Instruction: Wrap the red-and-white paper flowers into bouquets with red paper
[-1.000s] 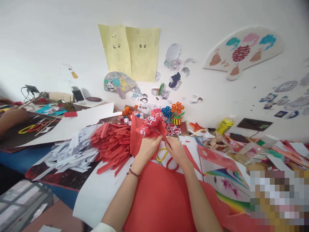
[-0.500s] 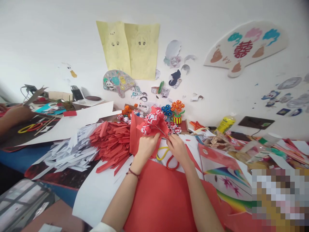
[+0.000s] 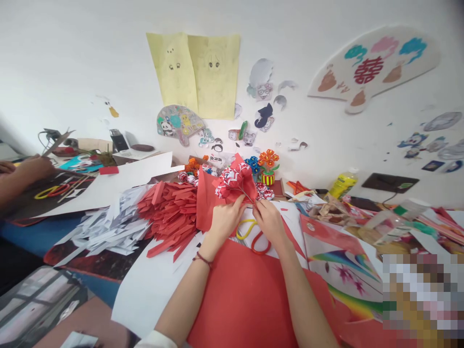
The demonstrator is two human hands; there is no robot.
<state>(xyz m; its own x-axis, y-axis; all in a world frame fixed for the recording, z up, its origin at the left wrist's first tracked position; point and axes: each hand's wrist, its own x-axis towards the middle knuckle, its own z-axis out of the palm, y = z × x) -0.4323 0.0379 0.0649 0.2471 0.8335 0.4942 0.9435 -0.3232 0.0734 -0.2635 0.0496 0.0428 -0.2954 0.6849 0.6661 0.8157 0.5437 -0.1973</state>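
At the far left of the table, a co-worker's hand [image 3: 38,166] is seen over a dark surface, where scissors with yellow and orange handles [image 3: 59,189] are laid. Next to them, a long white sheet [image 3: 125,178] is spread at a slant. Before it, a loose heap of white paper strips [image 3: 112,224] is piled partly on a dark mat [image 3: 94,263], and it is touched by a heap of red paper strips [image 3: 168,210]. On the white wall [image 3: 108,53] above, two yellow drawings [image 3: 217,94] and a small decorated fan [image 3: 177,123] are fixed.

In the middle, a bunch of red-and-white paper flowers [image 3: 234,178] is held above the table, before red paper. Its thin stems are pinched low down by the fingers of the right hand [image 3: 270,220]. The left hand [image 3: 227,217] is curled at the stems, nearer to the blossoms; how firmly it grips cannot be told. Under the hands, scissors with yellow and red handles [image 3: 261,253] are seen, and nearer, a large red sheet [image 3: 239,295] is spread.

Behind, orange flowers in a striped pot [image 3: 268,179] are placed. Farther right, a rainbow-printed packet [image 3: 344,246], a yellow bottle [image 3: 342,184] and mixed paper scraps are crowded together, below a large painted fan [image 3: 398,72].
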